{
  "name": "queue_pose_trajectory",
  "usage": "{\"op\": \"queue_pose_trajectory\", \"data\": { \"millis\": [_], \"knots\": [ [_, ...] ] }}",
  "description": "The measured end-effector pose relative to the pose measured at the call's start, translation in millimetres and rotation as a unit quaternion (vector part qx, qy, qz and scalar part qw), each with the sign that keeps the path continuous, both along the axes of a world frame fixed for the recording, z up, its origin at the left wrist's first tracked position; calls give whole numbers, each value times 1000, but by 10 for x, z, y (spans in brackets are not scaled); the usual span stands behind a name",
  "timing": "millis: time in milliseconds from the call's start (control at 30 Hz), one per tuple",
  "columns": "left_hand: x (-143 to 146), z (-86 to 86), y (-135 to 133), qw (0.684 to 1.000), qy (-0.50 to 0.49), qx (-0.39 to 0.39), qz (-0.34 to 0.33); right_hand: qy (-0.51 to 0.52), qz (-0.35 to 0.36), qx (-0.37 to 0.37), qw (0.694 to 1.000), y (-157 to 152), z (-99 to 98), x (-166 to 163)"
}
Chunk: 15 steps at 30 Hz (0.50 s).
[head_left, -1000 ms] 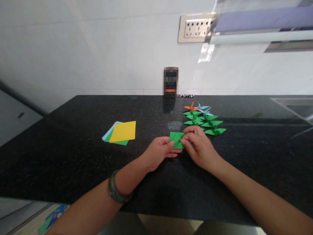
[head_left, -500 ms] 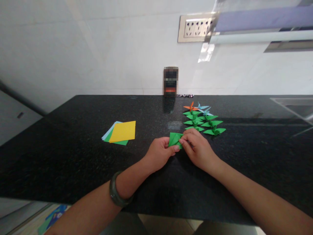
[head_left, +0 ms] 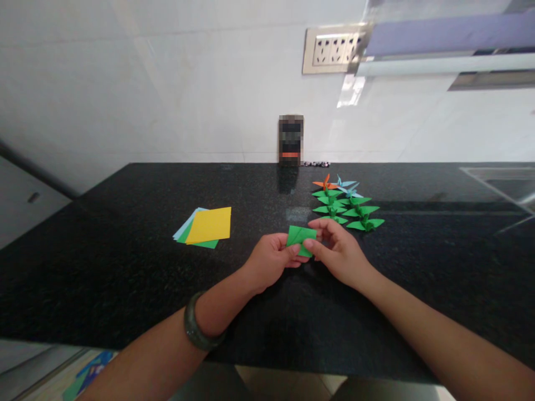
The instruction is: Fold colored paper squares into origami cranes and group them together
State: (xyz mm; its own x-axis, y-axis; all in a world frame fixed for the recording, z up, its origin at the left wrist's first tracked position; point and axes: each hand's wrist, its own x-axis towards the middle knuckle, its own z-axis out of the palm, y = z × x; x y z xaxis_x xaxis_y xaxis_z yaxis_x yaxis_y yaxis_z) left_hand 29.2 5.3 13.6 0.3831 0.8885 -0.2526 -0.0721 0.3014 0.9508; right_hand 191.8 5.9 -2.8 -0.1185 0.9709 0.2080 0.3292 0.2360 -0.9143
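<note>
A folded green paper (head_left: pixel 300 236) is held just above the black counter (head_left: pixel 125 267) between both hands. My left hand (head_left: pixel 271 260) pinches its left and lower edge with thumb and fingers. My right hand (head_left: pixel 340 250) grips its right side, fingers curled around the top corner. A dark bangle (head_left: pixel 196 331) circles my left wrist. Behind my right hand lies a group of finished paper cranes (head_left: pixel 346 209), mostly green, with an orange one (head_left: pixel 325 182) and a light blue one (head_left: pixel 348 184) at the back.
A stack of flat paper sheets (head_left: pixel 204 227), yellow on top of green and light blue, lies to the left. A small dark box (head_left: pixel 291 139) stands against the white wall. A socket panel (head_left: pixel 332 50) is on the wall above. The counter's front edge runs near my forearms.
The green paper has been turned slightly and lifted between my fingers. My right fingers shifted from its right edge to its top corner. Both hands stayed in place.
</note>
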Motion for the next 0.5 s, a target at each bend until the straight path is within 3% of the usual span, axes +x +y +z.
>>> {"op": "queue_pose_trajectory", "data": {
  "millis": [133,267,367,500],
  "knots": [
    [-18,-57,25,996,62,59,-27,-25,62,-70,995,20,22,12],
    [-79,-109,43,975,144,170,-16,-73,103,-72,989,6,89,21],
    [-93,-82,31,957,188,220,36,-69,113,-86,987,-20,111,-10],
    [-43,-27,-5,960,161,202,111,-18,124,-167,978,-63,130,-85]
  ]
}}
